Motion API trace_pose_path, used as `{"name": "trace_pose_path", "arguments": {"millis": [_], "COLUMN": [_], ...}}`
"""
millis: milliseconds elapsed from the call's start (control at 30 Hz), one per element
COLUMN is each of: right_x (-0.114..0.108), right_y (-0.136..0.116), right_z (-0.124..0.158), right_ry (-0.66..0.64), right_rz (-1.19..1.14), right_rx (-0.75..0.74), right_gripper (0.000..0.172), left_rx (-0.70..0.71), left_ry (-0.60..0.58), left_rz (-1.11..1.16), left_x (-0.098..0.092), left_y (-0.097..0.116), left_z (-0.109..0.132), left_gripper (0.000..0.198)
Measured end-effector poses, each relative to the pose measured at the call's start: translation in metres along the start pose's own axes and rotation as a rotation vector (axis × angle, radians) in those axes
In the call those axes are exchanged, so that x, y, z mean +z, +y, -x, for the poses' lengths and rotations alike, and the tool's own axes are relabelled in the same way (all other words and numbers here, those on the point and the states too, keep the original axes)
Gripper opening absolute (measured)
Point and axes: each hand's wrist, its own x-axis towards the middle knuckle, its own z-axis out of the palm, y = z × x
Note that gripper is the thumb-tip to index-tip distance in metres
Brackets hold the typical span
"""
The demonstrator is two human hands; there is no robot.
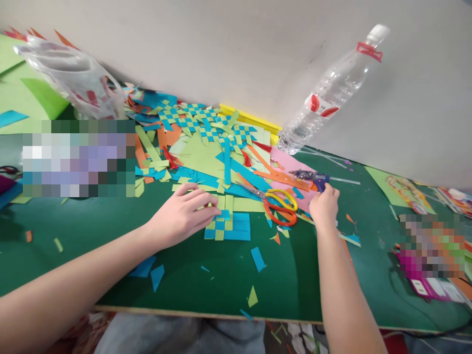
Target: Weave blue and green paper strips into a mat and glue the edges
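Observation:
My left hand [190,209] is at the middle of the table, its curled fingers on the left part of a small woven paper piece [221,228] of blue and light-green strips. Those fingers partly cover the weave. My right hand [324,209] grips the handle of a dark blue glue gun [320,181], its nozzle end toward the left and a clear glue stick [344,181] coming out at the right. Between my hands lie scissors [282,206] with yellow and orange handles, their blades pointing up-left.
Finished-looking blue-green woven pieces [206,118] and loose strips are heaped by the wall. A clear plastic bottle [332,93] leans right. A plastic bag [73,83] stands at the back left. Paper scraps dot the green table [276,275]; a magenta object [409,263] lies right.

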Motion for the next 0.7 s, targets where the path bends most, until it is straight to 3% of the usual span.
{"name": "trace_pose_path", "arguments": {"millis": [100,267,333,467,700], "right_x": [-0.011,-0.028,-0.031,-0.03,-0.031], "right_y": [-0.016,-0.052,-0.063,-0.076,-0.083], "right_z": [0.003,0.022,0.031,0.044,0.052], "right_ry": [0.009,-0.066,-0.039,-0.004,0.023], "right_rz": [-0.164,-0.33,-0.305,-0.268,-0.205], "right_rx": [0.05,-0.108,-0.179,-0.419,-0.833], "right_gripper": [0.042,0.056,0.059,0.05,0.05], "left_rx": [0.0,-0.006,-0.008,-0.008,-0.028], "left_ry": [0.0,0.004,0.005,0.007,0.009], "left_rz": [0.005,-0.008,-0.01,-0.005,0.008], "left_x": [-0.001,-0.001,0.0,0.0,-0.001], "left_y": [-0.001,-0.002,-0.002,-0.003,-0.004], "left_z": [0.0,0.001,0.002,0.002,0.002], "left_gripper": [0.009,0.01,0.01,0.009,0.011]}}
